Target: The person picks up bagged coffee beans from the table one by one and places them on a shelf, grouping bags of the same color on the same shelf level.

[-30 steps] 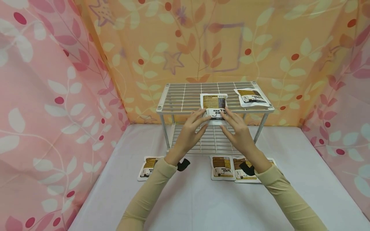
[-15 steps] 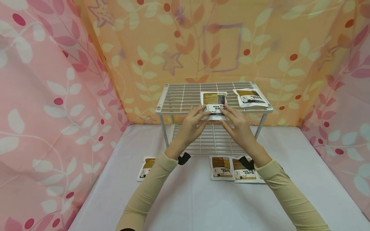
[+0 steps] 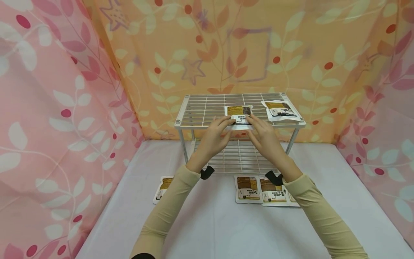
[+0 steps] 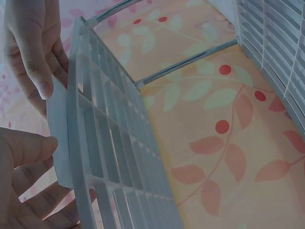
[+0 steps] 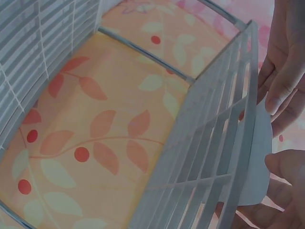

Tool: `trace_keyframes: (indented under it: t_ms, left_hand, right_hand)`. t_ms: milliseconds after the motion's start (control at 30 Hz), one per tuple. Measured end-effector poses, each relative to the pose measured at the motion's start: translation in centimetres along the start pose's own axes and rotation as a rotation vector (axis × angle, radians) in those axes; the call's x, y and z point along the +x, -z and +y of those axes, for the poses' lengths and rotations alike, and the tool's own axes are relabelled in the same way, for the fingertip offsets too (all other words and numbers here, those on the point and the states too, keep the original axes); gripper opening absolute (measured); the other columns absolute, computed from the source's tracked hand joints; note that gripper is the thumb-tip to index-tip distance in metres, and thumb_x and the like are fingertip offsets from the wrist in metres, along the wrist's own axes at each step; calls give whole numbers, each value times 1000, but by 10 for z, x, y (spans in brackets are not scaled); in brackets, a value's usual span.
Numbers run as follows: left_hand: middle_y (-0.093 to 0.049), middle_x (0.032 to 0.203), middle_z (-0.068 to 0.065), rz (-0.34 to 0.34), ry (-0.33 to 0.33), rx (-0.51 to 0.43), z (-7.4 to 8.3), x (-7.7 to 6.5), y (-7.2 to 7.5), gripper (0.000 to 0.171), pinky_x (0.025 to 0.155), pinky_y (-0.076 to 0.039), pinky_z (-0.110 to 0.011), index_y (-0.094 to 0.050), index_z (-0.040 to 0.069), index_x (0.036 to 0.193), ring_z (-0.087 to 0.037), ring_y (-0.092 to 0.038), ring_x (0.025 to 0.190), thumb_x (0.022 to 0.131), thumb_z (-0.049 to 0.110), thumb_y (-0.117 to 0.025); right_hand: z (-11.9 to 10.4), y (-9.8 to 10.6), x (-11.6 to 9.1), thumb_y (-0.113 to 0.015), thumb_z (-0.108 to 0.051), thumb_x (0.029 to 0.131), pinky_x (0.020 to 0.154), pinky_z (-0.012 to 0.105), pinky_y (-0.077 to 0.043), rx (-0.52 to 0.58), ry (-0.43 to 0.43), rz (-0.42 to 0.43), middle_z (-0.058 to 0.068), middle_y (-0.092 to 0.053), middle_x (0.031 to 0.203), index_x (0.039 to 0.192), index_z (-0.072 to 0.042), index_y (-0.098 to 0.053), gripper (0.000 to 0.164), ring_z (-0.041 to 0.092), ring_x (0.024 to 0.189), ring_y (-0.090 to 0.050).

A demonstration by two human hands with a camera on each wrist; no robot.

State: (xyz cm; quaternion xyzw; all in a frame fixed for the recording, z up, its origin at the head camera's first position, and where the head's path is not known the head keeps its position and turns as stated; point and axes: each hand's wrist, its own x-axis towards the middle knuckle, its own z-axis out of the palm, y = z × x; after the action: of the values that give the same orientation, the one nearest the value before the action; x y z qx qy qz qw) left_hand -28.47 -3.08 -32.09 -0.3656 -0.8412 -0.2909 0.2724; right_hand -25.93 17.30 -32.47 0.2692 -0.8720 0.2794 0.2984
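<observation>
A white pouch (image 3: 239, 110) with a gold and dark printed label lies over the front edge of the rack's top shelf (image 3: 203, 111), near its middle. My left hand (image 3: 215, 136) holds its left side and my right hand (image 3: 266, 137) its right, fingers on top and thumbs at the front edge. In the left wrist view, the left thumb touches the pouch's pale underside (image 4: 59, 124), which juts past the shelf rim. The right wrist view has the right thumb against the same pouch (image 5: 259, 157). A second pouch (image 3: 280, 110) lies at the shelf's right end.
On the white table (image 3: 213, 223), two pouches lie side by side, one brown-labelled (image 3: 248, 189) and its neighbour (image 3: 273, 191), with another partly behind the right sleeve. One more pouch (image 3: 164, 187) is half hidden by the left sleeve. The lower wire shelf (image 3: 239, 156) sits below; patterned cloth surrounds everything.
Both hands have moved slightly forward with the pouch, which has tipped flatter and now overlaps more of the top shelf. The other pouches have stayed put.
</observation>
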Motion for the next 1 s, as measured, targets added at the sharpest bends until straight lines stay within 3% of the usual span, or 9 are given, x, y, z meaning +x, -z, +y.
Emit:
trace_keyframes:
  t_ms: [300,433,767,1000]
  left_hand:
    - [-54,129,-12,-22,16,26,-5,8,0,31,114,-19,-41,-60,8,121,-24,-49,122,92,17,-56]
    - [-54,130,-12,-35,28,35,-8,12,0,31,112,-22,-46,-60,9,121,-24,-50,122,92,16,-56]
    - [-54,131,-10,-72,66,67,-9,19,3,31,113,-19,-46,-60,11,122,-23,-50,122,93,18,-54]
    - [-52,134,-11,-107,89,75,-9,22,3,33,113,-19,-46,-59,12,124,-24,-48,124,94,25,-53]
  right_hand:
    - [1,-1,7,-51,-15,95,102,60,-28,-34,-7,-11,25,-41,139,131,-1,-50,39,42,120,-44]
    - [3,-1,10,-51,-16,95,100,60,-30,-50,-14,-14,25,-42,138,131,-1,-50,38,42,118,-46]
    - [3,1,19,-49,-20,97,105,61,-25,-71,-92,-75,24,-39,141,134,-5,-48,41,43,126,-39]
    - [2,2,22,-47,-23,98,100,60,-32,-83,-144,-108,23,-39,141,136,-6,-47,42,43,126,-38]
